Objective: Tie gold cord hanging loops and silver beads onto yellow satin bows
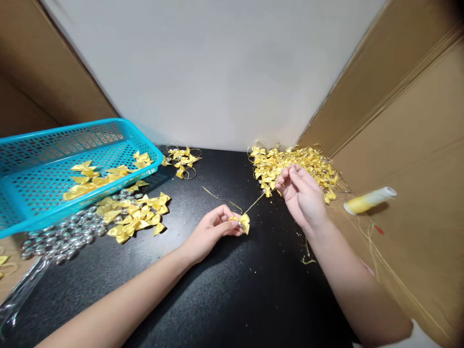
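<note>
Low over the black tabletop [217, 304], my left hand [212, 229] pinches a small yellow ribbon bow [245, 224] between thumb and fingers. A shiny silver bead sits at the bow's middle, partly covered by the thumb. From the bow a thin gold cord [255, 203] runs up and right, stretched straight, to my right hand [304, 198]. The right fingertips are pinched together on the cord's far end, which they hide. Another piece of gold cord [221, 198] lies loose on the table just beyond my left hand.
At left stands a turquoise basket [156, 155] with yellow bows inside. Loose bows [139, 215] and silver beads [68, 234] lie before it. Bows with cord loops [183, 159] lie behind; a larger heap [297, 162] is at back right. A yellow-white tube [369, 200] rests beside cardboard.
</note>
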`<state>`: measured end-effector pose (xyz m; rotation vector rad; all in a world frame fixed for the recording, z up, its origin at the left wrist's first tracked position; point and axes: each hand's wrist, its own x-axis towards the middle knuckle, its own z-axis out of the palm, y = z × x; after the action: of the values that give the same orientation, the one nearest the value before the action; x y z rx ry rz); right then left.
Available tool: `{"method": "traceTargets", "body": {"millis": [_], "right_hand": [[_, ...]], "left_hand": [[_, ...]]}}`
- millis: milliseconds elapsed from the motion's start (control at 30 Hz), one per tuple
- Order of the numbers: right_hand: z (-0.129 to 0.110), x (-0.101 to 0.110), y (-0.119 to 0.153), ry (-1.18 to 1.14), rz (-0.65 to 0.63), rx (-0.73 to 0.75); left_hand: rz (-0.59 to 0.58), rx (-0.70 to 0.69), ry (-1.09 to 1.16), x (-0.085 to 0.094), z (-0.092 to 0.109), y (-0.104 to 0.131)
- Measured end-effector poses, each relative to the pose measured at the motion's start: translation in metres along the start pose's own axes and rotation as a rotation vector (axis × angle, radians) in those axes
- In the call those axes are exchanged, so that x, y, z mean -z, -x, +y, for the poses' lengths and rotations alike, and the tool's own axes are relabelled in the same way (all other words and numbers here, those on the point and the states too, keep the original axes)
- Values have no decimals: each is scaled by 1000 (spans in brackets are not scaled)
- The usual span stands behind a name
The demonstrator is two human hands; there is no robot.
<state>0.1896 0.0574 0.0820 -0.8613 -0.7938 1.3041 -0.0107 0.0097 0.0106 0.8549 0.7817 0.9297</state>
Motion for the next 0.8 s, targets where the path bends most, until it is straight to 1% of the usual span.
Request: {"method": "traceTargets", "body": {"millis": [100,167,233,367,500,667,800], "right_hand": [[-1,1,-3,13,35,-102],[-1,2,-5,34,26,-179],[0,3,-7,39,22,-222],[7,8,-11,23,60,-253],[14,17,-18,35,49,-257],[15,28,-26,16,76,-277],[13,34,-29,12,79,-295]], "left_hand": [[1,45,91,-4,-5,3],[14,69,127,-6,-7,3],[17,111,158,-6,-9,4],[10,150,148,-4,-12,4],[5,151,77,-2,-13,5],[54,76,14,-1,-12,7],[84,57,-14,-2,-12,9]]}}
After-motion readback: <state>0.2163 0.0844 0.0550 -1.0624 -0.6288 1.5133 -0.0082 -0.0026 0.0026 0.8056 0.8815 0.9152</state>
